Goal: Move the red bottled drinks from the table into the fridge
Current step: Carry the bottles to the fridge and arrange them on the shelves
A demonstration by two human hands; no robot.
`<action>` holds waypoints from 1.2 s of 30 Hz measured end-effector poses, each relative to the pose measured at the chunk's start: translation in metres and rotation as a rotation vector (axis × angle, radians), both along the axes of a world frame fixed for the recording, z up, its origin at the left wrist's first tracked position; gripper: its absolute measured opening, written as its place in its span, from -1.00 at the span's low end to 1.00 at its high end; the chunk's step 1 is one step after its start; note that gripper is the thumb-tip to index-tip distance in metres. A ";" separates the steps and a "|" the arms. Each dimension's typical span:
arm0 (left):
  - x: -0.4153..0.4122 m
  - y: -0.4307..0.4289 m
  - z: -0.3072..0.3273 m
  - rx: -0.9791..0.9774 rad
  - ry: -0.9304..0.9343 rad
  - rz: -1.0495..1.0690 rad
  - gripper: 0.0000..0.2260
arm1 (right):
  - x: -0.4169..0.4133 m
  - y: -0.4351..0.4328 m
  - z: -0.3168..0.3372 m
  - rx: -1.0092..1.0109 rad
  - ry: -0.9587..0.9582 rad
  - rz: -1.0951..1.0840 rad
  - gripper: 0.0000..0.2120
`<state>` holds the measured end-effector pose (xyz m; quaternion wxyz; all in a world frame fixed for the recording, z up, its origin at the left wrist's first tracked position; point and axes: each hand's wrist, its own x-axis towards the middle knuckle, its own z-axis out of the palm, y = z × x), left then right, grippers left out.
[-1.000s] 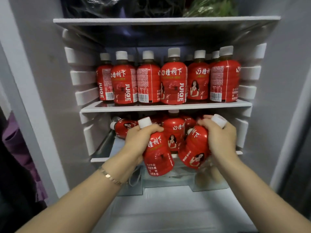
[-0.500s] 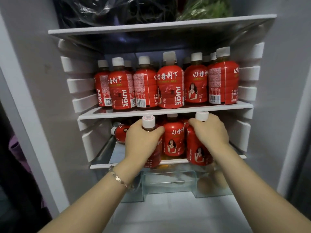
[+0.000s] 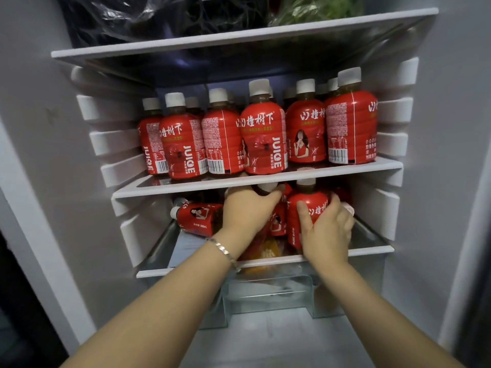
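At the centre of the frame, 2 red bottles stand on the lower fridge shelf point(image 3: 265, 262). The right hand point(image 3: 325, 232) is clamped around the right bottle point(image 3: 308, 208), upright near the shelf's front. The left hand point(image 3: 247, 211) is closed over the neck of the left bottle point(image 3: 277, 221), largely hidden behind it. Just left lies a toppled bottle point(image 3: 198, 217). The shelf above point(image 3: 255, 179) carries a full row of bottles point(image 3: 261, 134). Likely risk: the low shelf above catches a cap, or crowding tips a bottle over.
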<state>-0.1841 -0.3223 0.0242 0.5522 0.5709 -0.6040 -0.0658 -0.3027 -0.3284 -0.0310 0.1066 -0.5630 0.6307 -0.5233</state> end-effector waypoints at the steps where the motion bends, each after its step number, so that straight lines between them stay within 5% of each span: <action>1: 0.000 0.002 -0.001 -0.032 0.030 -0.019 -0.53 | 0.001 -0.001 0.002 0.030 0.018 -0.001 -0.21; 6: 0.000 0.027 -0.011 0.067 -0.069 0.058 -0.27 | -0.001 0.010 0.000 0.042 -0.085 0.070 -0.20; 11: 0.009 0.048 -0.022 0.025 0.142 -0.034 -0.50 | -0.002 0.020 -0.011 -0.111 -0.070 0.116 -0.23; 15: 0.013 0.042 -0.018 0.178 0.387 -0.104 -0.62 | 0.008 0.027 -0.012 -0.385 -0.027 0.174 -0.33; 20: 0.004 0.035 -0.015 0.229 0.219 -0.155 -0.64 | 0.019 0.029 -0.013 -0.457 0.082 0.247 -0.47; 24: 0.012 0.039 -0.022 0.581 0.768 -0.310 -0.63 | 0.011 0.023 -0.013 -0.435 -0.001 0.204 -0.52; 26: 0.012 0.035 -0.027 0.658 0.832 -0.311 -0.63 | 0.012 0.021 -0.012 -0.440 -0.016 0.200 -0.51; 30: -0.008 0.018 -0.007 0.529 0.669 -0.267 -0.71 | 0.009 0.016 -0.015 -0.444 -0.011 0.103 -0.50; 36: -0.025 0.020 -0.008 0.330 0.135 -0.200 -0.29 | 0.005 0.007 -0.028 -0.378 0.188 0.004 -0.45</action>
